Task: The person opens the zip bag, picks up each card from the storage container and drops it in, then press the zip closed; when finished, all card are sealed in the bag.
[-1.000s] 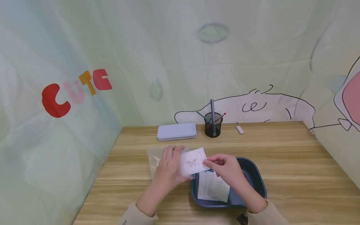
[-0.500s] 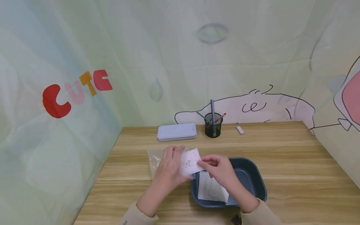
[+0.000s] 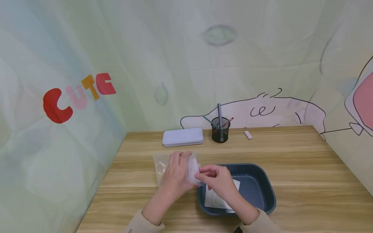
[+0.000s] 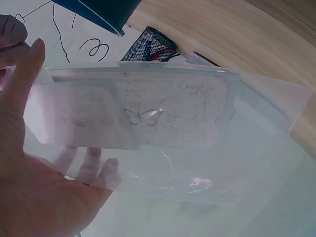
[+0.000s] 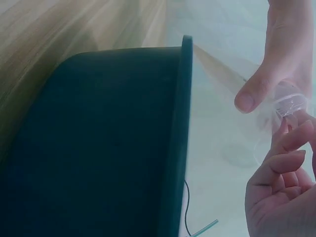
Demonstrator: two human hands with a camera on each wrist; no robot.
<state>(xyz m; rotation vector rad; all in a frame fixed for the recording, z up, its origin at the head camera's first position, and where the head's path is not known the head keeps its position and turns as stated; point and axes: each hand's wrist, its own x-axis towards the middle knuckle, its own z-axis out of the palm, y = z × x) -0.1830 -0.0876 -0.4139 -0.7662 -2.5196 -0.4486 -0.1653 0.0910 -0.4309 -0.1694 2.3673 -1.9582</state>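
My left hand [image 3: 175, 173] grips a clear plastic bag [image 4: 197, 180], its fingers behind the film and thumb along the mouth. Inside the bag lie white cards [image 4: 185, 108] with grey print, one showing a butterfly. My right hand [image 3: 220, 183] reaches across the tray and pinches the edge of a white card [image 3: 193, 168] that sits mostly within the bag's mouth. From the right wrist, the curled fingers [image 5: 286, 163] meet the bag's opening. Several more white cards [image 3: 212, 199] lie overlapped in the left part of a dark blue tray [image 3: 256, 189], partly hidden by my right hand.
At the back of the wooden table stand a pale flat case [image 3: 183, 136] and a black mesh pen cup [image 3: 220, 134] with pens. A small white eraser [image 3: 248, 135] lies right of the cup. A printed cloth [image 3: 175, 64] hangs behind.
My right hand has moved left, and the butterfly card has slid from sticking out of the bag to lying mostly inside it. My left hand has kept its place on the bag.
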